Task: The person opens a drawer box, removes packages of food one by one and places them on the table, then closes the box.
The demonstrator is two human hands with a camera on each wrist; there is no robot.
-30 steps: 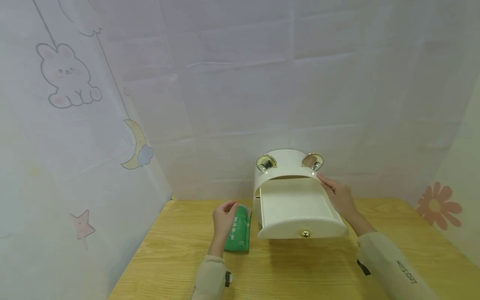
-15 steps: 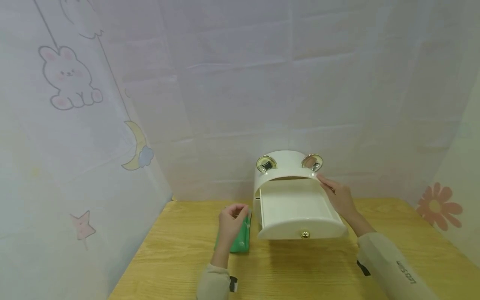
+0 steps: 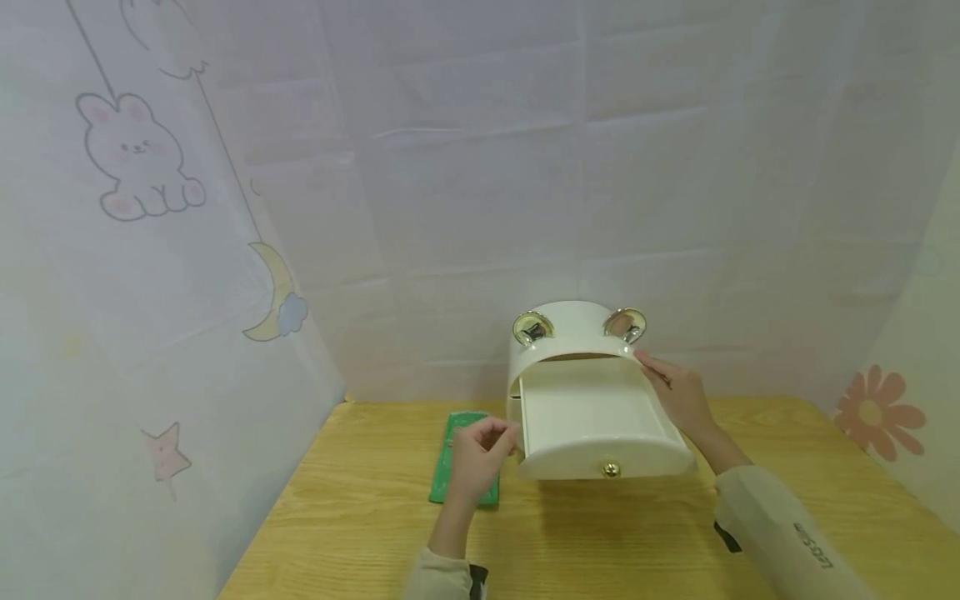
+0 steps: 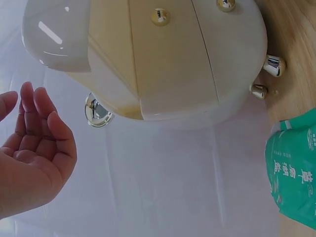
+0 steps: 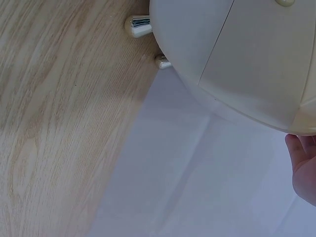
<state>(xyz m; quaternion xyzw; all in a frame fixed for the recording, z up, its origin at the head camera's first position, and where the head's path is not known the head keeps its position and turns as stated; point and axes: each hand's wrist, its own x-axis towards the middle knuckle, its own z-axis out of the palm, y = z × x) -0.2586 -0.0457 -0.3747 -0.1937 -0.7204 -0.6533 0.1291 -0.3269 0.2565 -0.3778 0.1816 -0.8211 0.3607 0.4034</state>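
Note:
A white storage box [image 3: 573,321] with gold-rimmed ear shapes stands on the table, its top drawer [image 3: 592,408] pulled out toward me. A gold knob [image 3: 611,469] sits on the drawer front. My left hand [image 3: 480,462] hovers left of the drawer with loosely bent fingers. In the left wrist view that hand [image 4: 39,153] holds nothing and stays apart from the box. My right hand [image 3: 680,400] rests its fingertips against the box's right side; the right wrist view shows the hand [image 5: 305,168] at the shell's edge. Partly behind my left hand lies a green packet [image 3: 444,468].
The wooden table [image 3: 360,483] carries the box and packet. Shiny metallic feet [image 4: 274,65] raise the box slightly. Behind it hangs a pale backdrop [image 3: 450,208], with printed cartoon shapes on the left wall.
My left hand has moved right, from over the green packet to the drawer's left side. More of the packet's far end shows now. The right hand and drawer have stayed put.

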